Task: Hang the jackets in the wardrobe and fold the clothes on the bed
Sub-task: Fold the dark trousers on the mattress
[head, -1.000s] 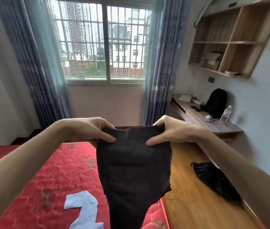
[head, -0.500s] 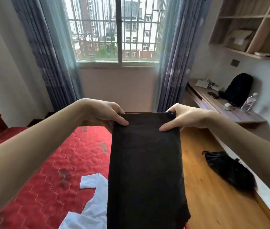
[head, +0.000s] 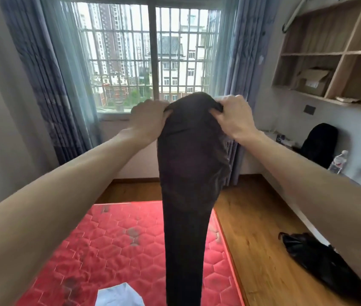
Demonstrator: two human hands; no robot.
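Above red mattress [head: 117, 246], before barred window [head: 148, 56]: my left hand [head: 147, 121] and right hand [head: 233, 117] raised, fingers curled tight, each gripping top edge of dark garment [head: 188, 184]. Garment hangs full length between my arms. White cloth [head: 120, 295] lies on mattress; black bag [head: 316, 259] on wooden floor [head: 254, 239].

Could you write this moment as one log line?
left hand: grips dark garment top | right hand: grips top | garment: hangs above red mattress | fold: not done

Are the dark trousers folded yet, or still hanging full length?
Not folded: the dark trousers hang full length from the left hand and right hand, gripping the bunched top above the red mattress.
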